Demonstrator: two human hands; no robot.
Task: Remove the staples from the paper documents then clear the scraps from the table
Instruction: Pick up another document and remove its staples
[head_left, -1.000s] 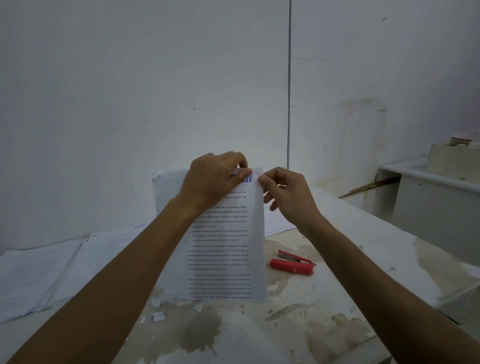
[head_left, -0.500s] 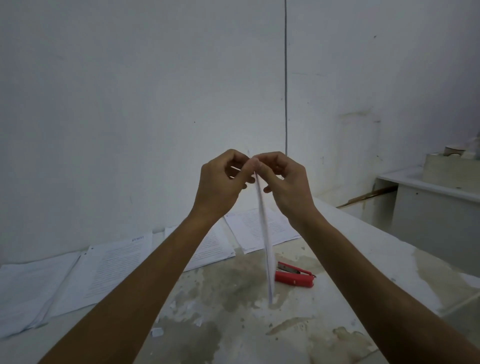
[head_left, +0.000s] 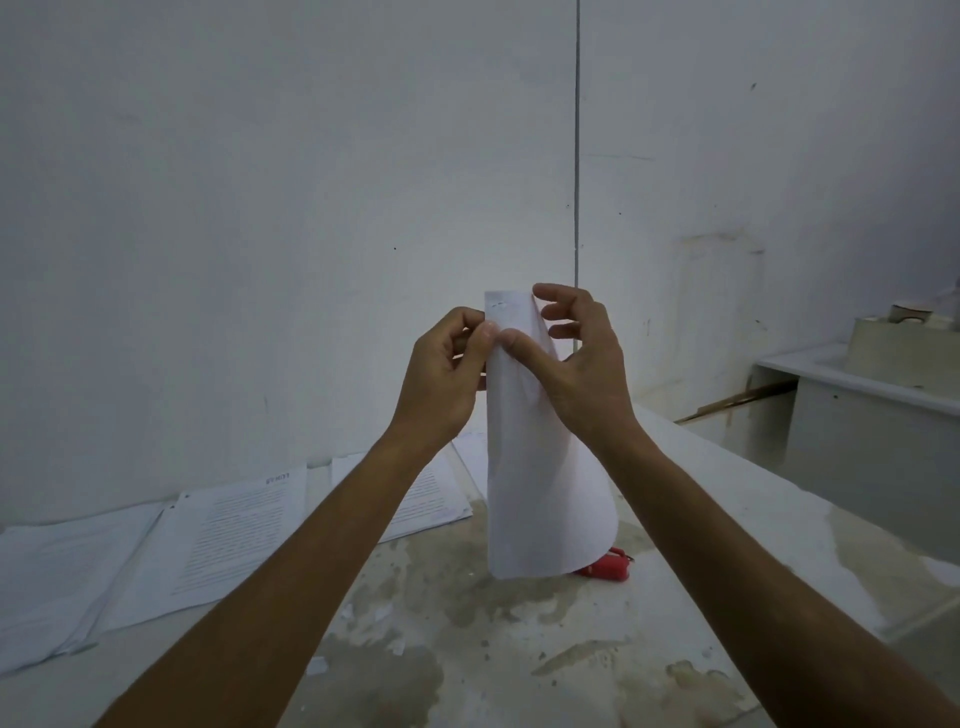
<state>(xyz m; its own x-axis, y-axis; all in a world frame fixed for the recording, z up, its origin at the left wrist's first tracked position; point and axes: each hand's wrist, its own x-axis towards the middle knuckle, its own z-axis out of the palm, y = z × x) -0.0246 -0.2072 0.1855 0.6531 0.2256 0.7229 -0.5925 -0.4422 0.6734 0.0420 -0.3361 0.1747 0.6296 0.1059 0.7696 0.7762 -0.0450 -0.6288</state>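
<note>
Fingers (head_left: 488, 332) of both hands meet at the top corner of a document (head_left: 540, 467) held upright in the middle of the frame. The left hand (head_left: 441, 374) pinches the sheet's left edge between thumb and curled forefinger, and the right hand (head_left: 582, 364) presses its thumb on the near face while its other fingers curl loosely behind the far edge. Small dark marks, probably staple legs, show just above the thumbs. Holding the corner high, close to the eyes and against the pale wall, likely makes that tiny metal easier to see and pick at, while the page hangs free and curves below.

Lower in the frame, the stained surface (head_left: 519, 649) carries a row of printed sheets (head_left: 234, 535) fanned along the wall at the left, apparently set aside from the working area. A red stapler (head_left: 608, 569) lies just behind the hanging page's bottom edge, partly hidden by it. Small white scraps (head_left: 317, 665) dot the surface nearer the bottom centre, so the clearing part seems not yet done. At the right edge stands a white ledge (head_left: 857, 384), well apart from the hands.
</note>
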